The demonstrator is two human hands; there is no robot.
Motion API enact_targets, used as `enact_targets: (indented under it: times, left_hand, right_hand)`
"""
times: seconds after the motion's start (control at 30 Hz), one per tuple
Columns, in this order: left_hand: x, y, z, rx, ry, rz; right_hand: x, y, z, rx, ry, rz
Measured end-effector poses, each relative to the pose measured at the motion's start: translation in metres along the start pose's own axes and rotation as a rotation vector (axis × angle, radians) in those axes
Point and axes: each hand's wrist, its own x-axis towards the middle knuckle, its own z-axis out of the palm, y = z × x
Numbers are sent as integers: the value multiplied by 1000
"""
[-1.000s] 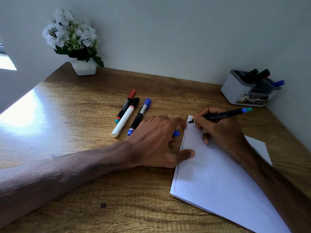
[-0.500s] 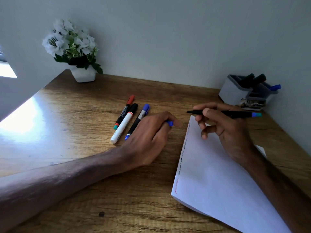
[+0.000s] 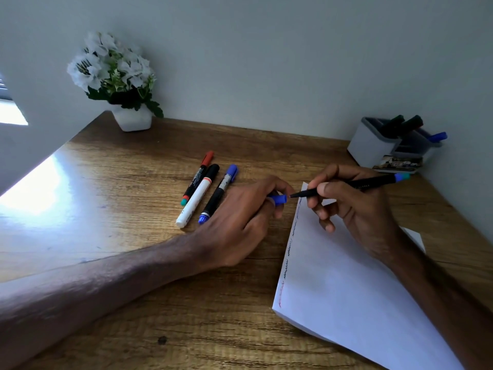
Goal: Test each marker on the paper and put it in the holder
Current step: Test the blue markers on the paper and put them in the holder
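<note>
A blue cap point(image 3: 278, 199) is pinched in the left hand point(image 3: 240, 217) and a thin black marker point(image 3: 373, 182) is gripped in the right hand point(image 3: 354, 209), tip aimed at the cap, likely to be closed. Both are held by the paper point(image 3: 346, 289)'s top corner. Three more markers point(image 3: 197, 198) lie on the bench point(image 3: 106, 209). The holder point(image 3: 373, 145) behind is not blocked

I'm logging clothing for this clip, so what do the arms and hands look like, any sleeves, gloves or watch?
Both forearms are bare to the frame edge, no sleeves in view. The left hand and right hand are ungloved, and no watch or bracelet shows at either wrist.
</note>
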Motion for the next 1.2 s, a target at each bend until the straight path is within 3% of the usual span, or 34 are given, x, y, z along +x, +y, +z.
enact_targets:
  times: [0.9, 1.07, 1.2]
  left_hand:
    - [-1, 10, -7, -164, 22, 54]
    - [-2, 10, -4, -203, 6, -21]
    - [-1, 10, -2, -106, 150, -85]
  right_hand:
    - [-3, -6, 13, -89, -125, -7]
    - [1, -8, 9, -88, -90, 24]
    - [7, -17, -4, -90, 21, -2]
